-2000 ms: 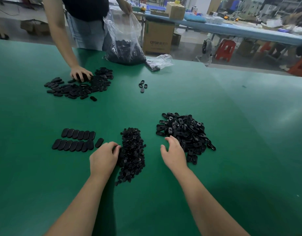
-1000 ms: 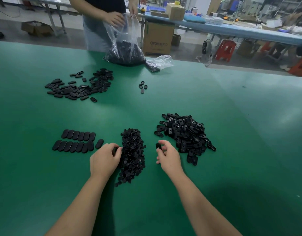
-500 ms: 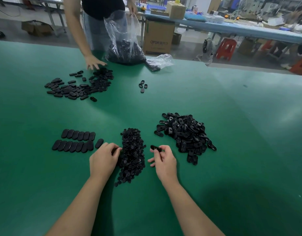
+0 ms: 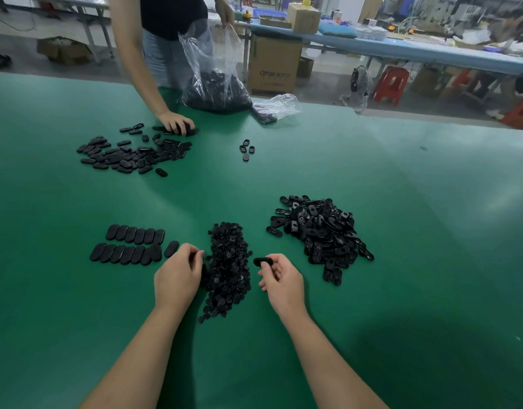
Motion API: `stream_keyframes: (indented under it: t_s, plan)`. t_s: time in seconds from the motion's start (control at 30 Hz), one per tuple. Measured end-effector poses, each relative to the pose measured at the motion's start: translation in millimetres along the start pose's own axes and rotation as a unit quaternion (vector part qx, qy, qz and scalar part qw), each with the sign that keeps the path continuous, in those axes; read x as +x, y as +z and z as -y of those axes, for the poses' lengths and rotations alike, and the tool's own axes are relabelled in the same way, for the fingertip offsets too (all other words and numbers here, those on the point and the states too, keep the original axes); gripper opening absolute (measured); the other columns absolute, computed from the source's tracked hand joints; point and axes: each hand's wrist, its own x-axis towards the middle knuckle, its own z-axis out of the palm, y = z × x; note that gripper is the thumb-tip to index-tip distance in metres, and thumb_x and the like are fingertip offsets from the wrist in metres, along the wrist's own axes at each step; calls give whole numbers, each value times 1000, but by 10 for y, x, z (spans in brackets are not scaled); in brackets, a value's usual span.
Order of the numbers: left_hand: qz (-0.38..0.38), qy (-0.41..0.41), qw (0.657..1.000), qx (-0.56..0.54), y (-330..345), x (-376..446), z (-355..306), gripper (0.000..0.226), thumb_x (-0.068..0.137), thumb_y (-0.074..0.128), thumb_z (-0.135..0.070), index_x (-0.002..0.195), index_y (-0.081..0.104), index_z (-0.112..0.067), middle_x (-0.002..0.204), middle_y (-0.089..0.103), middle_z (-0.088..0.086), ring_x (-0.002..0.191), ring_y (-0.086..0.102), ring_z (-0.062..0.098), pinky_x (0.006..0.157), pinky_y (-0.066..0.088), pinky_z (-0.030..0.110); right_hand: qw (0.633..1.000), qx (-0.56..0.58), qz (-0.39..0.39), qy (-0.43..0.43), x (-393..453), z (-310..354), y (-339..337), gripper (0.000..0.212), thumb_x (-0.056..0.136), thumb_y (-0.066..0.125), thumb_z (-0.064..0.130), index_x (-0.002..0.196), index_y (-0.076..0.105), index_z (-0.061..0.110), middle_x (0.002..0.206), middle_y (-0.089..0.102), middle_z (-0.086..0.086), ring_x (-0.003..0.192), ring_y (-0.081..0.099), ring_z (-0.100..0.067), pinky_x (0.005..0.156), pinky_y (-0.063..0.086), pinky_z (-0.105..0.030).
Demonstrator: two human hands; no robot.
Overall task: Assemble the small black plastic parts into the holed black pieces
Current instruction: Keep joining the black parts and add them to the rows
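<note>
Right hand pinching holed piece, left hand at small-parts pile

A factory assembly floor is showing itself: a broad green work table is lying underfoot, brown cardboard cartons and a long blue bench are standing toward twelve and one o'clock.

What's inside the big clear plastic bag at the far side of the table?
The plastic bag holds a heap of black plastic parts at its bottom. Glare and folds blur their shapes, and whatever lies deeper in the heap is covered.
</note>
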Motion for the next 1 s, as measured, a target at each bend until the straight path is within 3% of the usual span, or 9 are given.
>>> stream_keyframes:
  t_s: [0.27, 0.43, 0.53, 0.63, 0.73, 0.83, 0.93, 1.0]
  plan:
    - [2, -11, 999, -36, 15, 21, 47, 6, 96, 64, -23, 101, 66, -23, 91, 66, -13, 56, 51, 0, 49, 37, 24, 1000, 11, -11, 4, -3, -3, 1, 12, 101, 60, 17, 93, 65, 25, 82, 73, 4, 66, 68, -12, 63, 60, -30]
    - [7, -43, 997, -61, 26, 27, 83, 27, 96, 65, -26, 123, 64, -24, 102, 71, -10, 41, 46, 8, 45, 32, 23, 1000, -2, -15, 5, -6, -6, -4, 12, 101, 61, 24, 93, 70, 24, 73, 72, 2, 65, 69, -11, 62, 59, -28]
    - [11, -53, 995, -78, 23, 45, 94, 27, 97, 64, -26, 124, 65, -24, 103, 72, -11, 47, 53, 10, 45, 39, 25, 1000, -7, -17, 15, 2, -6, -5, 12, 102, 60, 22, 100, 72, 21, 73, 74, 3, 63, 69, -10, 62, 57, -23]
    - [11, -57, 994, -87, 16, 49, 96, 28, 97, 64, -23, 124, 66, -26, 104, 72, -10, 62, 60, 4, 55, 50, 27, 1000, 7, -15, 26, 6, 13, -8, 21, 103, 58, 18, 121, 68, 20, 79, 74, 5, 67, 70, -9, 67, 60, -24]
    - [8, -55, 994, -93, 12, 39, 91, 27, 97, 62, -21, 121, 69, -30, 92, 72, -16, 51, 54, 2, 47, 43, 22, 999, 29, -10, 33, 1, 28, -5, 39, 103, 57, 15, 141, 56, 22, 85, 75, 5, 67, 70, -6, 67, 58, -21]
    - [8, -48, 995, -84, 1, 31, 81, 25, 99, 60, -22, 117, 72, -33, 79, 67, -16, 41, 44, 8, 41, 30, 21, 999, 20, -13, 26, 1, 18, -12, 35, 103, 56, 14, 137, 61, 23, 81, 75, 6, 65, 69, -6, 65, 57, -18]
    - [15, -41, 996, -73, -13, 37, 62, 23, 99, 58, -21, 113, 74, -31, 88, 68, -10, 46, 49, 7, 44, 31, 23, 1000, 13, -11, 22, 4, 6, -13, 27, 103, 55, 12, 128, 66, 18, 85, 75, 8, 69, 71, -8, 65, 59, -22]
    - [17, -51, 996, -77, -28, 33, 42, 19, 98, 59, -22, 108, 74, -31, 82, 67, -14, 47, 52, 10, 44, 34, 23, 999, 29, -10, 28, 10, 7, -6, 25, 103, 54, 10, 125, 65, 14, 96, 74, 7, 72, 72, -11, 65, 59, -25]
